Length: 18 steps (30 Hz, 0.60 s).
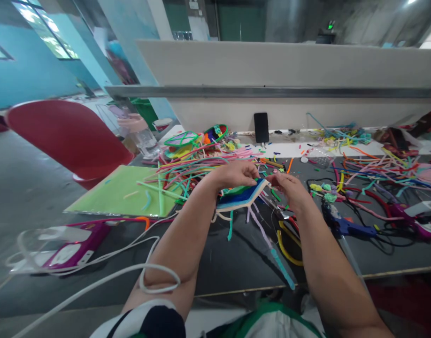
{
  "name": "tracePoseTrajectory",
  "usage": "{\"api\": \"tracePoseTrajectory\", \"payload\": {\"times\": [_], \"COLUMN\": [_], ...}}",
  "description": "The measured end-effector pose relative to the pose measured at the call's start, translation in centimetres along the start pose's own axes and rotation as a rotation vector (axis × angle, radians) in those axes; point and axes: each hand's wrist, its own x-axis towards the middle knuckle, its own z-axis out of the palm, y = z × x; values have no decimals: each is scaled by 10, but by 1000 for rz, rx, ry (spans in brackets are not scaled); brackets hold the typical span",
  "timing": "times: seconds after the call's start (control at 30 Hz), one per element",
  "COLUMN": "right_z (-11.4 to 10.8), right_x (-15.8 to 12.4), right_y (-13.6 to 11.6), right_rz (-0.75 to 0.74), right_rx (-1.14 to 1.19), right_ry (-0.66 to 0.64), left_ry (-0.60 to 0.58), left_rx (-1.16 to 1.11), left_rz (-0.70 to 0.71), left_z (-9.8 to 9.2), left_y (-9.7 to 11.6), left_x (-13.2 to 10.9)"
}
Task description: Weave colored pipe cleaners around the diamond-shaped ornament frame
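My left hand point(236, 174) and my right hand point(288, 188) meet over the dark table point(222, 263), both pinching a flat woven pipe-cleaner piece point(242, 197) with green, blue and cream bands. Loose pipe-cleaner ends, one teal and one lilac, hang from its lower edge. A large heap of coloured pipe cleaners point(197, 164) lies just beyond my left hand. A blue glue gun point(342, 224) rests to the right of my right forearm.
A green sheet point(113, 195) lies at left, a purple device point(74, 246) with white cables near the front left. A black phone point(261, 127) leans on the back partition. More pipe cleaners point(373, 171) and another purple tool point(419, 220) sit at right. A red chair point(67, 136) stands beyond.
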Motion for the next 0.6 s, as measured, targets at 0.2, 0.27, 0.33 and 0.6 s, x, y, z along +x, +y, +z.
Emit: {"api": "tracePoseTrajectory", "payload": {"times": [0.2, 0.27, 0.33, 0.6], "right_z": [1, 1, 0, -16], "right_x": [-6, -7, -6, 7], "right_y": [-2, -2, -2, 0], "right_rz": [-71, -45, -41, -168], "right_rx": [-89, -85, -52, 120], "right_ry": [-133, -174, -137, 259], "left_ry": [-112, -106, -83, 145], "left_rx": [-1, -23, -59, -96], "left_rz": [-31, -45, -50, -118], "left_z": [15, 18, 16, -27], "left_y": [-5, -4, 0, 16], "left_x": [9, 11, 10, -18]}}
